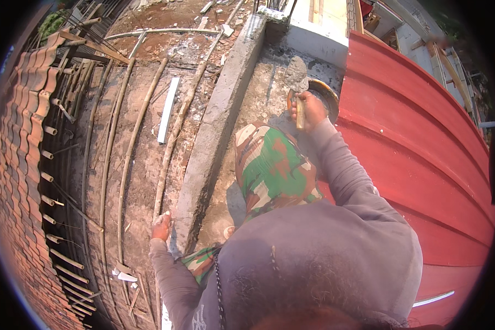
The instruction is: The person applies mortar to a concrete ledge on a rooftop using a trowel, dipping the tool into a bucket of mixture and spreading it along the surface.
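Note:
My right hand [312, 111] is closed around the wooden handle of a trowel [300, 114]. Grey wet mortar [296, 74] covers its blade, which points away from me. Just beyond that hand is a round dark bucket [331, 98] with a mortar-smeared rim, partly hidden by the hand. My left hand [161, 226] rests at the outer side of a low wall [217, 115] with a rough grey mortar face. Its fingers seem stretched along the edge and hold nothing that I can see. My camouflage-clad knee is between the wall and my right arm.
Red metal roofing sheets [407, 137] slope along my right. Left of the wall, several bamboo poles [140, 124] span a lower level, with a white strip [169, 110] among them. Clay roof tiles [25, 159] line the far left. Rubble [203, 22] lies at the back.

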Tool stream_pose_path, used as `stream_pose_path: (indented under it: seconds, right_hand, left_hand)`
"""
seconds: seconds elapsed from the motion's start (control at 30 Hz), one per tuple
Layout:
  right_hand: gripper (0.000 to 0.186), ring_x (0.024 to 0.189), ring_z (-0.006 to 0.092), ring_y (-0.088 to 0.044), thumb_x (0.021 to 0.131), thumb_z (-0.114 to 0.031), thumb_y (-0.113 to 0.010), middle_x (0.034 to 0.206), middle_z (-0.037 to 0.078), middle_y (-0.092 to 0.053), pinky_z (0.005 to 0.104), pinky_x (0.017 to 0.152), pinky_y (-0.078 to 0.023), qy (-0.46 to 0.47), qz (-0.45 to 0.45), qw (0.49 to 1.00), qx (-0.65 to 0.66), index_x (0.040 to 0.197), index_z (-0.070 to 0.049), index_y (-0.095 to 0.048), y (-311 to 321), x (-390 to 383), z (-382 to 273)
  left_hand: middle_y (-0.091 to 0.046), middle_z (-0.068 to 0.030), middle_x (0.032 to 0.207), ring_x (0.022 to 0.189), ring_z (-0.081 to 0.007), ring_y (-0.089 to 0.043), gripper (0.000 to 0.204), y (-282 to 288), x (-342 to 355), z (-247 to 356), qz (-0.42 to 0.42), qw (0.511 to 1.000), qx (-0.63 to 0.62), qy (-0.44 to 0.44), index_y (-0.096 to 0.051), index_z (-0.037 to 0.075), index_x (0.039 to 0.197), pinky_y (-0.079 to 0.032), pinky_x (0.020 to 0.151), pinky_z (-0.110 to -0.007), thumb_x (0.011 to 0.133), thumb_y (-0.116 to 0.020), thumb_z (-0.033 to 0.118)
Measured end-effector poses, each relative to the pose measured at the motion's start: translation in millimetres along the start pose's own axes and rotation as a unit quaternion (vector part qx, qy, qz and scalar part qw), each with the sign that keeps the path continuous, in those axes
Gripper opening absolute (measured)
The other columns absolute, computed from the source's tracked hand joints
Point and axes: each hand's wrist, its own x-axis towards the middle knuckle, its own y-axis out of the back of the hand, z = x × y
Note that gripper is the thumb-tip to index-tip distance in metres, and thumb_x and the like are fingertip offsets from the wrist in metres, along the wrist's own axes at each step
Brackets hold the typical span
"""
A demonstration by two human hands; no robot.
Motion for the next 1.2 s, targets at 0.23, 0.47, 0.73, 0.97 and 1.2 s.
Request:
stream_pose_path:
  seconds: [0.23,0.47,0.73,0.97,1.2]
  right_hand:
    - [0.023,0.076,0.0232,-0.065,0.101,-0.013,-0.057,0.093,0.014,-0.059,0.038,0.063,-0.064,0.095,-0.087,0.991,-0.027,0.114,0.006,-0.052,-140,89,-79]
    - [0.022,0.081,0.0282,-0.07,0.097,-0.012,-0.062,0.095,0.015,-0.065,0.0418,0.061,-0.065,0.063,-0.007,0.984,-0.166,0.11,0.006,-0.062,-211,192,-105]
    - [0.026,0.066,0.02,-0.059,0.098,-0.023,-0.061,0.087,0.009,-0.061,0.0328,0.047,-0.049,0.124,-0.027,0.936,-0.327,0.117,-0.005,-0.065,-114,227,-100]
    - [0.041,0.056,0.0138,-0.054,0.1,-0.04,-0.063,0.077,0.005,-0.062,0.0333,0.046,-0.044,0.173,-0.045,0.806,-0.565,0.125,-0.007,-0.068,-84,193,-128]
    - [0.05,0.058,0.0186,-0.056,0.103,-0.05,-0.058,0.08,0.006,-0.065,0.0389,0.053,-0.049,0.238,-0.024,0.696,-0.677,0.133,-0.011,-0.066,-72,272,-183]
  left_hand:
    - [-0.072,-0.0102,0.093,0.085,-0.0174,-0.065,0.05,64,-63,-21,0.109,0.994,-0.015,-0.001,-0.071,-0.003,0.107,-0.05,0.079,-0.034,0.103,-0.057,0.045]
    - [-0.068,-0.009,0.098,0.09,-0.0176,-0.067,0.049,94,-144,-101,0.192,0.965,-0.144,0.105,-0.069,-0.002,0.109,-0.054,0.079,-0.033,0.104,-0.057,0.045]
    - [-0.068,-0.0113,0.107,0.096,-0.0233,-0.07,0.054,56,-237,-144,0.248,0.936,-0.203,0.145,-0.068,-0.002,0.114,-0.056,0.081,-0.038,0.102,-0.06,0.049]
    - [-0.069,-0.0117,0.108,0.097,-0.0237,-0.07,0.056,40,-257,-124,0.26,0.911,-0.23,0.225,-0.068,-0.002,0.115,-0.056,0.081,-0.038,0.102,-0.06,0.051]
    - [-0.07,-0.0122,0.109,0.097,-0.0242,-0.07,0.058,41,-250,-99,0.253,0.907,-0.24,0.234,-0.068,-0.002,0.116,-0.056,0.082,-0.038,0.101,-0.059,0.053]
